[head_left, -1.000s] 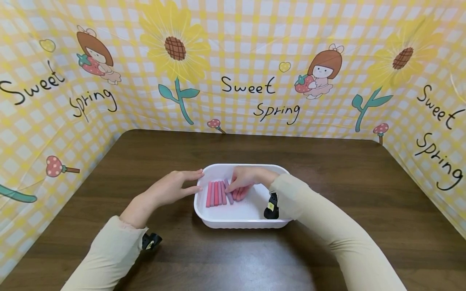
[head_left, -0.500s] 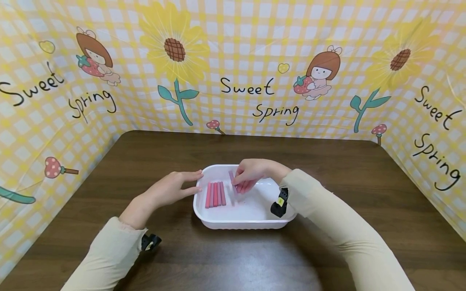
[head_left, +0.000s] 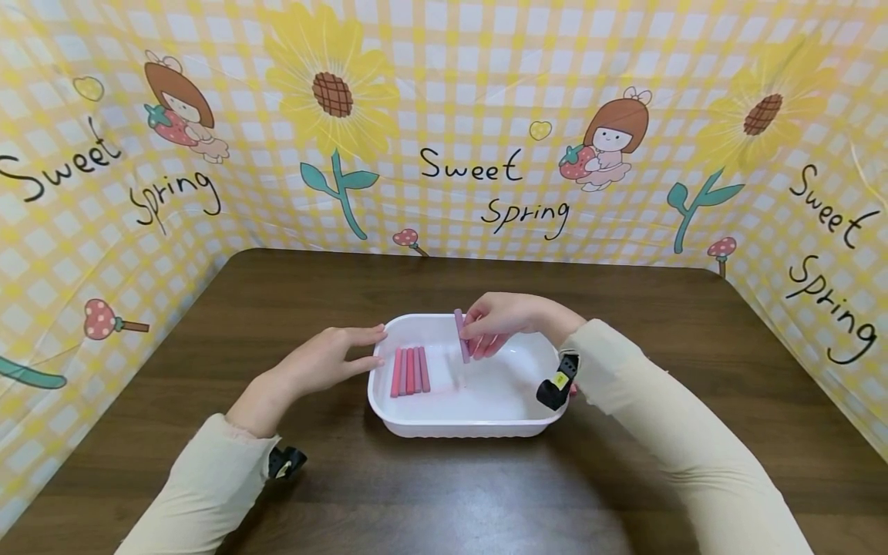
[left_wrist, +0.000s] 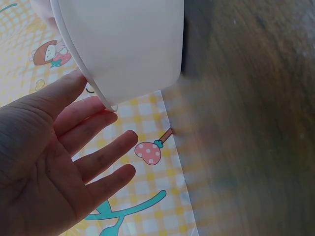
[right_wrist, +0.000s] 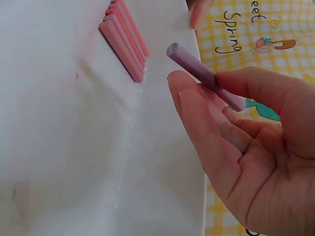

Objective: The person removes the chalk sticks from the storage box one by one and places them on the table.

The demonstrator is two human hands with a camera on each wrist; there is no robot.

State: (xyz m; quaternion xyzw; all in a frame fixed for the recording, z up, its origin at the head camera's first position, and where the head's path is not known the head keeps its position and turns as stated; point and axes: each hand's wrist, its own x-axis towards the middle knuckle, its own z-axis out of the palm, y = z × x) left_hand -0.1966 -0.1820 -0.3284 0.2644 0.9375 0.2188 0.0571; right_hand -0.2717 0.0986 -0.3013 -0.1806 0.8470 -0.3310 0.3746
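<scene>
Yellow checked cloth (head_left: 472,92) all round the back and sides, dark worktop (head_left: 444,493) below, and there in its middle, well short of the far edge, the white tray (head_left: 499,389)! Left hand (head_left: 322,356) wide, fingertips at the tray's left edge. Right hand (head_left: 512,320) over the far edge, in a narrow pinch. Five sticks (head_left: 411,371) side by side near the left edge, and the purple stick (right_wrist: 197,69): held between right thumb and fingers, raised off the tray floor, tilted!
</scene>
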